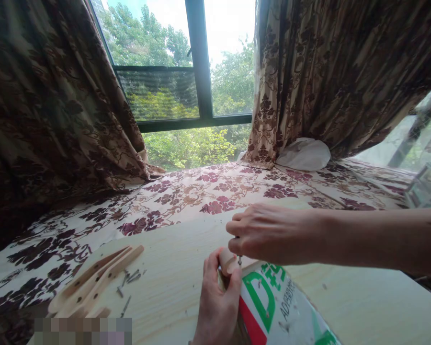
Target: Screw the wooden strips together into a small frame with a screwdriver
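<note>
My left hand (219, 294) is closed around a pale, rounded wooden piece (227, 260), steadying it at the edge of a printed white carton (278, 306) with green letters and a red band. My right hand (253, 232) reaches in from the right, fingers pinched over a thin metal-shafted tool (240, 260). Its shaft points down beside the wooden piece, close to my left thumb. The fingers hide the tool's upper part, so its exact kind does not show. A flat strip of pale wood (249, 265) lies under my right hand.
A pale wooden board (165, 287) forms the work surface. Several drilled wooden parts (100, 278) lie at its left, beside loose metal screws (131, 276). Floral cloth (187, 196) stretches behind, with a white plastic bag (305, 154) by the curtain. A clear box (427, 184) stands far right.
</note>
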A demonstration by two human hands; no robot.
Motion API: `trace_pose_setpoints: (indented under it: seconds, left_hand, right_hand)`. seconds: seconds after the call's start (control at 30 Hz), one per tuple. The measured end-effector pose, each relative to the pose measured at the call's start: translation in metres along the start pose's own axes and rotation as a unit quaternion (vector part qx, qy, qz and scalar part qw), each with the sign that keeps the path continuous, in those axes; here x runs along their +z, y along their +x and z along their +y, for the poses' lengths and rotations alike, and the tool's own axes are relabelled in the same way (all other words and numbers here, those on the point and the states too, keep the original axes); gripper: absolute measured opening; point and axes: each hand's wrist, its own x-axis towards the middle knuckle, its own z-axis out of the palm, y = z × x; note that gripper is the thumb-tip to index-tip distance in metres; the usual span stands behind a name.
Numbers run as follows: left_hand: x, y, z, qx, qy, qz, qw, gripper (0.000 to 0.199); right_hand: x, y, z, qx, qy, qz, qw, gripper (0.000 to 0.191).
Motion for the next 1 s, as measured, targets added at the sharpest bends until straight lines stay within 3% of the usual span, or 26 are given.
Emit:
trace_pose_setpoints:
  seconds: [0.1, 0.23, 0.4, 0.47, 0.57, 0.77, 0.9, 1.0]
  left_hand:
    - [0.000, 0.000, -0.002, 0.013, 0.005, -0.001, 1.000, 0.045]
    - [0.001, 0.002, -0.005, 0.034, -0.004, -0.009, 0.999, 0.040]
    - [-0.002, 0.004, -0.003, 0.037, -0.008, -0.026, 0.999, 0.035]
    - [-0.003, 0.002, -0.002, 0.036, -0.013, -0.036, 0.999, 0.034]
    - [-0.004, 0.001, -0.003, 0.041, -0.026, -0.039, 0.998, 0.033]
    - [-0.003, 0.008, -0.016, 0.116, 0.016, 0.025, 0.993, 0.026]
    - [-0.005, 0.013, -0.018, 0.190, 0.091, 0.030, 0.977, 0.015]
    - [-0.004, 0.011, -0.017, 0.195, 0.082, 0.055, 0.976, 0.009]
  right_hand:
    - [0.003, 0.003, 0.006, 0.022, 0.018, -0.018, 0.999, 0.018]
    - [0.005, 0.007, 0.019, 0.135, 0.087, -0.071, 0.984, 0.020]
    - [0.000, 0.002, 0.015, 0.197, 0.089, -0.058, 0.975, 0.022]
    - [-0.005, -0.002, 0.007, 0.176, 0.076, -0.063, 0.980, 0.015]
    - [-0.009, -0.007, -0.003, 0.069, 0.041, -0.046, 0.996, 0.010]
    - [-0.002, 0.000, -0.001, -0.043, -0.039, 0.013, 0.998, 0.016]
    - [0.001, 0.010, 0.006, -0.042, -0.001, -0.020, 0.999, 0.012]
    - [-0.001, 0.017, 0.011, 0.035, 0.065, -0.091, 0.993, 0.013]
